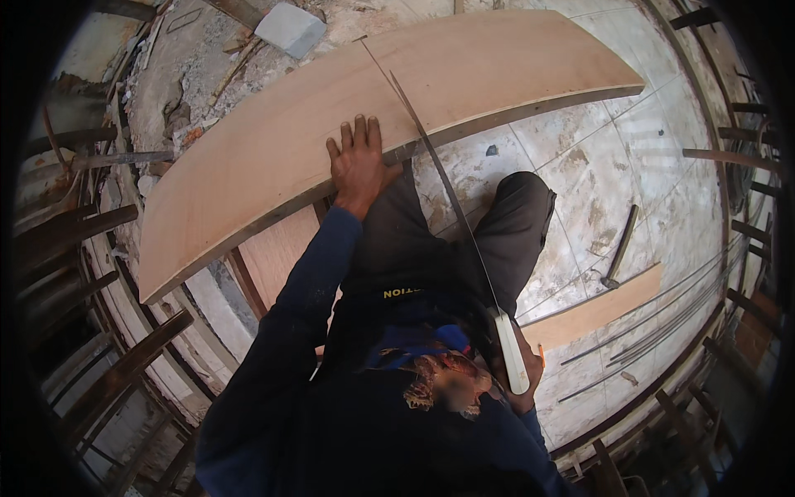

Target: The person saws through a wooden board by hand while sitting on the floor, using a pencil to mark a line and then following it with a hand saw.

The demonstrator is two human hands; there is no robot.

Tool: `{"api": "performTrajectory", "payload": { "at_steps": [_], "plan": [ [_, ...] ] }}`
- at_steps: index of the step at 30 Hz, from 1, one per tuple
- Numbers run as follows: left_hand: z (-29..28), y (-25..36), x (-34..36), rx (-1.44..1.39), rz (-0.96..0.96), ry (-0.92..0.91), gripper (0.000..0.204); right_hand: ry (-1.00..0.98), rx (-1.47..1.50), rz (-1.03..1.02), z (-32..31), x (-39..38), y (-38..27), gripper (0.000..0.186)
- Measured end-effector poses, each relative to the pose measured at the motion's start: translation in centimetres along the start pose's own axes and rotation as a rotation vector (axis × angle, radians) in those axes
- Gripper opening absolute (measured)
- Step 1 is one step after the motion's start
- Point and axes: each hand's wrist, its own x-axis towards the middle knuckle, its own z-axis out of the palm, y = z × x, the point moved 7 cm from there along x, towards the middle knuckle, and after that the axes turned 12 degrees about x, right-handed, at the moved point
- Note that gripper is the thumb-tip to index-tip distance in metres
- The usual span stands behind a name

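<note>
A long, light-brown wooden panel (pixel 273 178) lies across in front of me, above my knees. My left hand (pixel 360 166) rests flat on its top near the close edge, fingers stretched out and thumb to the side. Low at the right, my right hand (pixel 523 377) is closed around the white handle of a handsaw (pixel 451 195). The long, thin blade points away from me and crosses the panel's near edge, just right of my left hand. Beyond the blade's tip, a thin dark line runs to the far edge; whether it is a cut or a mark I cannot tell.
A hammer (pixel 623 248) lies on the stained tile floor (pixel 580 178) at the right, near a thin wood strip (pixel 596 308) and several metal rods (pixel 654 327). Past the panel are a pale block (pixel 291 30) and rubble. Timber pieces (pixel 124 356) line the left side.
</note>
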Motion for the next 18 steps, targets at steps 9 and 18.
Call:
{"api": "performTrajectory", "payload": {
  "at_steps": [9, 18],
  "plan": [
    [0.6, 0.9, 0.6, 0.017, 0.037, 0.032, 0.095, 0.036, 0.147, -0.367, 3.4, 11.6, -2.4, 0.052],
    [-0.3, 1.4, 0.8, 0.028, 0.044, 0.021, 0.096, 0.052, 0.147, -0.377, 3.6, 13.6, -3.6, 0.05]
  ]
}}
